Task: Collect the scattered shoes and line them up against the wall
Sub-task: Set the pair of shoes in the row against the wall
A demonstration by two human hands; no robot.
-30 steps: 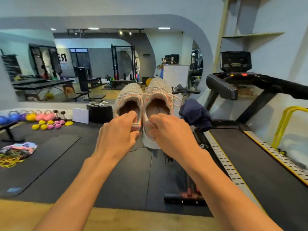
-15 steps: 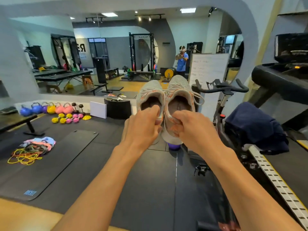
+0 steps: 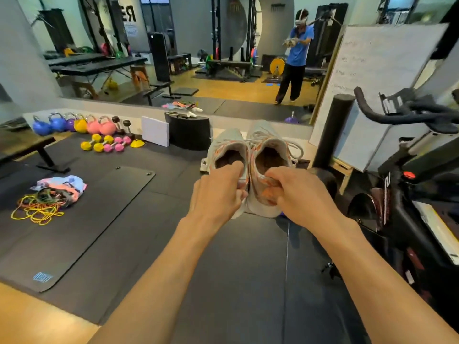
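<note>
Carrying step. We hold a pair of pale sneakers at arm's length above the black floor mat. The left hand pinches the heel collar of the left shoe. The right hand grips the heel of the right shoe, with its fingers curled over the rim. The shoes touch side by side, toes pointing towards the wall base below the mirror. We judge this pair collected but not yet placed. The next move calls for going closer and lowering both soles flat together, squared to the wall, between the black box and the exercise bike.
</note>
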